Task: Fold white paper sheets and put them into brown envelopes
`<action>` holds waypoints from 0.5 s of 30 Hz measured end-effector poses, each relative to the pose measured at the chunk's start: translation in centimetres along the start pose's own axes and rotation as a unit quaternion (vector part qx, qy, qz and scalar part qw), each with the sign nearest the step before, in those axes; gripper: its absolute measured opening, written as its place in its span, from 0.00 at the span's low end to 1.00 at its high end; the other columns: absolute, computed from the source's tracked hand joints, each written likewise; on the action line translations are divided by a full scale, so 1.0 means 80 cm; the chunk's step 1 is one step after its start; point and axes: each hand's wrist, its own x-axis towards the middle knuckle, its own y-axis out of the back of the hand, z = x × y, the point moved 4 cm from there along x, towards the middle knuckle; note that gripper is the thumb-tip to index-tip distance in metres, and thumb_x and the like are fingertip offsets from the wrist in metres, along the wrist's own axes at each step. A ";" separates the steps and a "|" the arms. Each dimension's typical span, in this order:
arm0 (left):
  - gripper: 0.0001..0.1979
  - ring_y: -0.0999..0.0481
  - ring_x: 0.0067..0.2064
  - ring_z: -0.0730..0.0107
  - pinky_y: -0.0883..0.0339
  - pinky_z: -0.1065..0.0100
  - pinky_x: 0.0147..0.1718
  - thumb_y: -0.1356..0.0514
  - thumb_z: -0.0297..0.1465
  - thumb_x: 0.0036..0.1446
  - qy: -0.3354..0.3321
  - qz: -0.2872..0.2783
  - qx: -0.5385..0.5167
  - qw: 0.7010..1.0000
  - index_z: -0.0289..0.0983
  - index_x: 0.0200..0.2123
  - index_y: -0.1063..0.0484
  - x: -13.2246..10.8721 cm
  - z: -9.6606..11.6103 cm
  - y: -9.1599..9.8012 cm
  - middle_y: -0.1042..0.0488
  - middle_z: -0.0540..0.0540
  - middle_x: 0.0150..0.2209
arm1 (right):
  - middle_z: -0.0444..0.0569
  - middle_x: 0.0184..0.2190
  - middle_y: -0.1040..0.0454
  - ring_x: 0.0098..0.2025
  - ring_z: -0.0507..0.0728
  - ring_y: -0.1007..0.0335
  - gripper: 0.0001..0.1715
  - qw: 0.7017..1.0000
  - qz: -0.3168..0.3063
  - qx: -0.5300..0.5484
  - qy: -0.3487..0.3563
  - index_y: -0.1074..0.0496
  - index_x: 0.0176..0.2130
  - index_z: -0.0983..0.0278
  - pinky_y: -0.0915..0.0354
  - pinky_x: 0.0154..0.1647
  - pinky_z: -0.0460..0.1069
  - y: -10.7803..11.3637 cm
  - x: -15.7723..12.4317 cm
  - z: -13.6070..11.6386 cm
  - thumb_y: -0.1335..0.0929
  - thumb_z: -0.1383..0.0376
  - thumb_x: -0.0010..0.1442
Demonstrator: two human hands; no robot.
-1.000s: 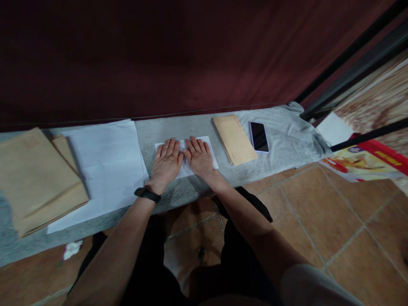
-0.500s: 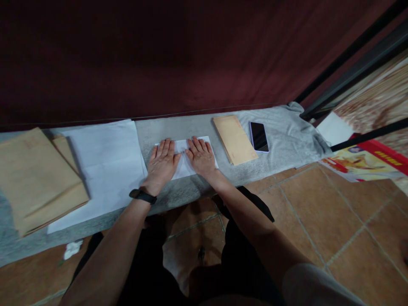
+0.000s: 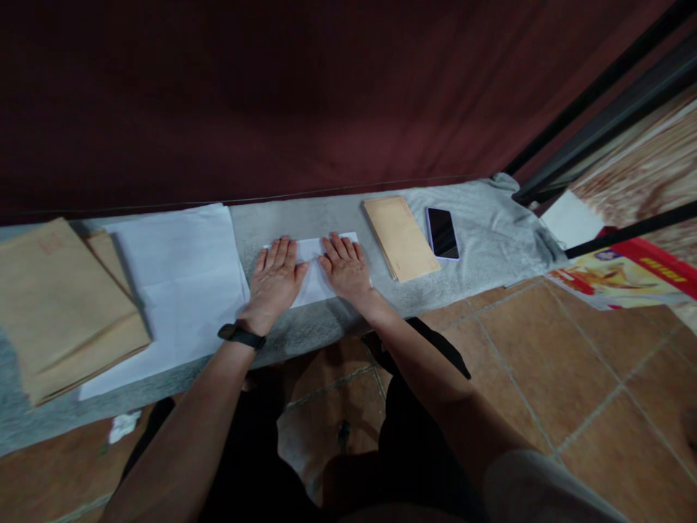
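A white sheet of paper (image 3: 311, 285), apparently folded, lies on the grey cloth under both palms. My left hand (image 3: 276, 276) rests flat on its left part, fingers pointing away from me and thumb turned inward. On the right part, my right hand (image 3: 346, 269) presses flat with the fingers slightly spread. Between the two thumbs a strip of the paper shows; the rest is covered by the hands. To the right lies a small stack of brown envelopes (image 3: 401, 238). Left of my hands are larger white sheets (image 3: 188, 290).
Large brown envelopes (image 3: 70, 312) overlap the white sheets at far left. A phone (image 3: 443, 234) lies beyond the small envelopes. The narrow bench carries a grey cloth (image 3: 490, 225). Behind it hangs a dark red curtain (image 3: 327, 109). A printed red and yellow box (image 3: 626, 274) stands at right.
Both hands stay flat on the paper. My right hand has slid very slightly to the right, and my left hand a touch to the left.
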 end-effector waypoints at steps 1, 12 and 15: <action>0.35 0.51 0.75 0.54 0.61 0.52 0.72 0.61 0.42 0.70 0.000 -0.001 0.000 1.000 0.26 0.72 0.49 0.000 0.000 0.000 0.49 0.35 0.73 | 0.49 0.73 0.46 0.73 0.64 0.48 0.31 1.000 -0.001 -0.005 -0.001 0.41 0.70 0.61 0.51 0.73 0.62 0.000 0.000 0.001 0.44 0.53 0.75; 0.35 0.52 0.75 0.54 0.61 0.51 0.72 0.60 0.41 0.70 0.003 -0.007 0.000 1.000 0.26 0.72 0.50 0.001 -0.002 -0.001 0.50 0.35 0.74 | 0.49 0.73 0.45 0.72 0.64 0.47 0.31 1.000 0.002 -0.015 0.004 0.41 0.70 0.61 0.50 0.73 0.62 0.003 -0.002 0.004 0.44 0.53 0.75; 0.35 0.52 0.75 0.54 0.61 0.51 0.72 0.59 0.41 0.70 0.000 -0.003 -0.002 1.000 0.26 0.72 0.50 0.001 -0.003 -0.002 0.50 0.35 0.74 | 0.50 0.73 0.45 0.72 0.65 0.48 0.31 1.000 -0.003 -0.015 0.004 0.41 0.70 0.62 0.50 0.73 0.61 0.005 -0.002 0.003 0.44 0.53 0.75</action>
